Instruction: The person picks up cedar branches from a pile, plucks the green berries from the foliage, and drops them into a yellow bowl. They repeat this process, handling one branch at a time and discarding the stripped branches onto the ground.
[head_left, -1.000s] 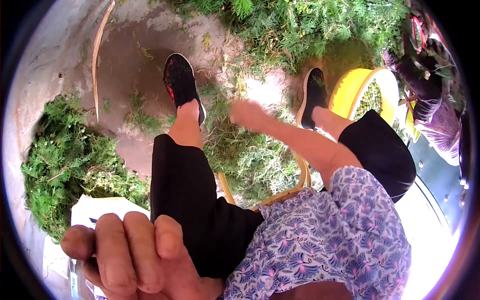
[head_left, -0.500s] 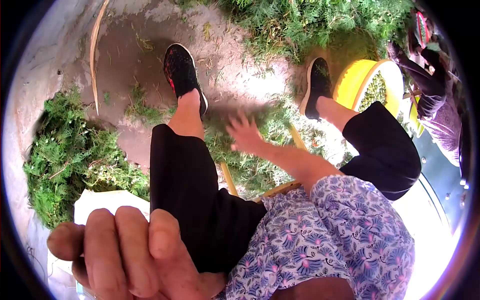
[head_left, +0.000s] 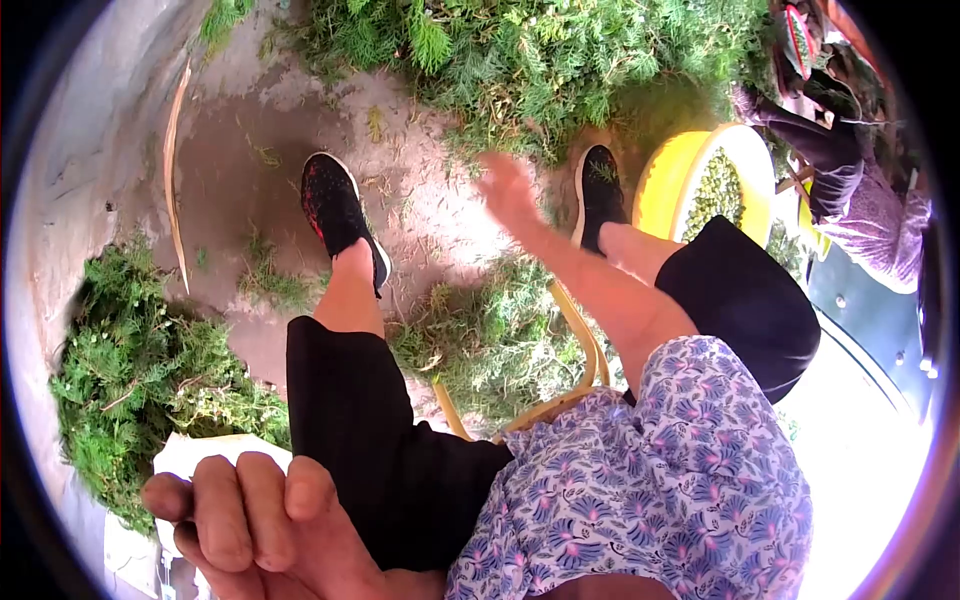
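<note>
My right hand [head_left: 505,188] is stretched out forward, blurred, fingers apart, with nothing in it. It hovers over bare dirt just short of the big heap of green cuttings [head_left: 560,55] at the top. My left hand [head_left: 250,520] is close to the camera at the bottom left. Its fingers are curled in together, and nothing shows in them. It sits beside my left thigh, above a white sheet [head_left: 195,455]. I am seated with my black shoes [head_left: 335,205] planted on the ground. A smaller clump of cuttings [head_left: 490,340] lies between my legs.
A yellow basin [head_left: 675,170] holding small green bits stands by my right foot. Another heap of cuttings [head_left: 130,350] lies at the left. A thin curved stick [head_left: 172,190] lies on the dirt. Yellow stool tubing [head_left: 585,345] shows under me. Another person [head_left: 850,190] sits at the right.
My right hand has swung from low between my legs up and forward toward the far heap of cuttings. My left hand stays curled at the bottom left.
</note>
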